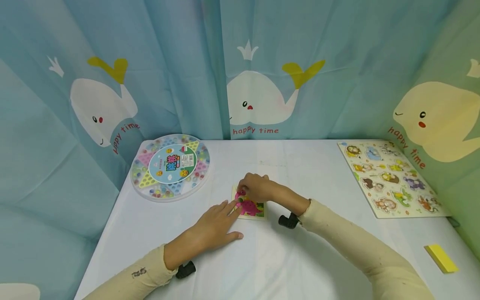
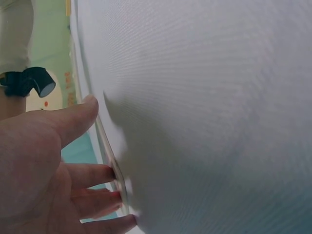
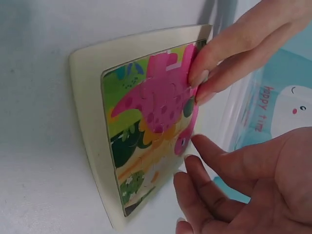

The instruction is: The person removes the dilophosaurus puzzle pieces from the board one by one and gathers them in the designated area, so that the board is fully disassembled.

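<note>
A small jigsaw puzzle [image 1: 252, 208] with a pink dinosaur lies in a pale shallow tray [image 3: 87, 117] on the white table. My left hand [image 1: 213, 227] reaches in from the lower left, fingers extended, its fingertips resting on the puzzle's left side and its thumb spread away. From the right, my right hand [image 1: 256, 187] bends over the upper left part. In the right wrist view its thumb and curled forefinger pinch at the piece with the dinosaur's head [image 3: 182, 142]. Pieces around it lie flat in the tray. The left wrist view shows the tray only edge-on beside the left fingers.
A round Chinese checkers box [image 1: 172, 166] stands at the back left. An animal peg puzzle board [image 1: 393, 179] lies on the right, with a yellow block [image 1: 441, 258] nearer the front. A whale-print curtain [image 1: 202, 83] hangs behind the table.
</note>
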`<action>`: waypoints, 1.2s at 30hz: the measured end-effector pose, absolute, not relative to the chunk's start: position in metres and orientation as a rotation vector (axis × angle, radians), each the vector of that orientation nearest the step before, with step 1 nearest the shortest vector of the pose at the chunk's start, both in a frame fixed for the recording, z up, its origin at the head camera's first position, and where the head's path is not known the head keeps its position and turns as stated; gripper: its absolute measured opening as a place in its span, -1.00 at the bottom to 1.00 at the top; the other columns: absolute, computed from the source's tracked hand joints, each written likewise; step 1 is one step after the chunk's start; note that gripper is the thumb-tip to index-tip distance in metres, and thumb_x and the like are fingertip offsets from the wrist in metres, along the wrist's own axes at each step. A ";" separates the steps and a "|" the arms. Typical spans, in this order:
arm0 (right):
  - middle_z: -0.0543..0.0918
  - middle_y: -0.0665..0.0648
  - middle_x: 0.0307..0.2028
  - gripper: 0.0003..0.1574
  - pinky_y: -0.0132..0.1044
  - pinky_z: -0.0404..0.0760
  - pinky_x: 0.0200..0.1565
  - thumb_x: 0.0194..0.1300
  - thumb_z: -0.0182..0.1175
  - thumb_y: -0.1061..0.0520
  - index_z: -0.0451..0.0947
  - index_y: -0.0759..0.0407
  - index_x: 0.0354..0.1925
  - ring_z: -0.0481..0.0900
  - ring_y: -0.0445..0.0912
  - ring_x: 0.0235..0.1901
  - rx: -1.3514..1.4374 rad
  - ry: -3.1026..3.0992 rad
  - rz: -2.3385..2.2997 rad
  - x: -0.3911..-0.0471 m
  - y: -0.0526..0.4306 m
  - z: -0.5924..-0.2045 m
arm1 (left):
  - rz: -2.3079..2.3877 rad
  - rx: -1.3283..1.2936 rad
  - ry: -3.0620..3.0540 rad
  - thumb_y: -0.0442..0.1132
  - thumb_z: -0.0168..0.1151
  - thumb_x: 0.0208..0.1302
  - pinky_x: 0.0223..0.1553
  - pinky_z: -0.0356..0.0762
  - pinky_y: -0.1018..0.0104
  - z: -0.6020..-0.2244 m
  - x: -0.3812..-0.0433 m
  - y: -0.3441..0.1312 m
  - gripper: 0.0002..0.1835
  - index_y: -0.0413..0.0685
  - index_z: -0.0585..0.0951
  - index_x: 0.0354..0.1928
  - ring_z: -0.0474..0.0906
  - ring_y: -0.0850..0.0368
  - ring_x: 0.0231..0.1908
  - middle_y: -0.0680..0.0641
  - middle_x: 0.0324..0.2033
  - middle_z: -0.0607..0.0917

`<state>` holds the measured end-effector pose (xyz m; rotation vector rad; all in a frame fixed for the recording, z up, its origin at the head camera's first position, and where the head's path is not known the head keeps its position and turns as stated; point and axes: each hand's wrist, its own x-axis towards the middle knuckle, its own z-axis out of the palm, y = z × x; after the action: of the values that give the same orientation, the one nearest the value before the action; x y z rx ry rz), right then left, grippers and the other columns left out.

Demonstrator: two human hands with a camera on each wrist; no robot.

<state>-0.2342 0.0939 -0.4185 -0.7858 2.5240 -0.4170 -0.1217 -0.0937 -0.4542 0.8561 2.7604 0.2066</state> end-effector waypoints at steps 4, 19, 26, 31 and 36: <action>0.75 0.11 0.07 -0.64 0.14 0.41 0.10 0.63 0.03 0.20 0.66 0.12 0.21 0.64 0.07 0.11 -0.751 2.572 -0.408 -0.230 0.093 -0.416 | 0.205 0.861 2.766 0.29 0.15 0.52 0.49 0.33 -0.12 -0.454 -0.122 -0.094 -0.18 -0.10 0.36 0.58 0.23 -0.25 0.57 -0.20 0.59 0.30; 0.82 0.12 -0.19 -0.42 0.14 0.48 0.10 0.54 0.20 0.23 0.46 0.22 0.46 0.68 0.02 -0.14 -0.822 2.669 -0.263 -0.221 0.083 -0.415 | 0.213 0.865 2.768 0.28 0.13 0.53 0.50 0.32 -0.11 -0.454 -0.123 -0.095 -0.19 -0.13 0.38 0.56 0.23 -0.25 0.57 -0.21 0.59 0.30; 0.82 0.12 -0.05 -0.38 0.19 0.46 0.19 0.47 0.24 0.27 0.46 0.26 0.45 0.67 0.12 0.08 -0.805 2.651 -0.261 -0.227 0.081 -0.415 | 0.241 0.840 2.764 0.27 0.15 0.53 0.50 0.32 -0.13 -0.454 -0.123 -0.095 -0.20 -0.15 0.38 0.56 0.23 -0.27 0.56 -0.22 0.58 0.31; 0.82 0.09 0.02 -0.35 0.19 0.45 0.22 0.45 0.27 0.28 0.43 0.27 0.46 0.64 0.14 0.20 -0.796 2.629 -0.245 -0.230 0.081 -0.413 | 0.243 0.835 2.755 0.27 0.14 0.54 0.50 0.32 -0.13 -0.454 -0.124 -0.093 -0.20 -0.14 0.39 0.55 0.24 -0.26 0.56 -0.22 0.58 0.31; 0.81 0.08 0.01 -0.33 0.16 0.46 0.20 0.48 0.24 0.27 0.39 0.26 0.48 0.63 0.13 0.18 -0.780 2.599 -0.244 -0.232 0.081 -0.411 | 0.225 0.844 2.762 0.28 0.13 0.53 0.49 0.32 -0.12 -0.455 -0.124 -0.093 -0.20 -0.12 0.39 0.56 0.24 -0.26 0.56 -0.21 0.58 0.31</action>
<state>-0.2316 0.0809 -0.4107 -0.7801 2.5993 -0.2435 -0.1240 -0.0932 -0.4550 0.8442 2.7618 0.2251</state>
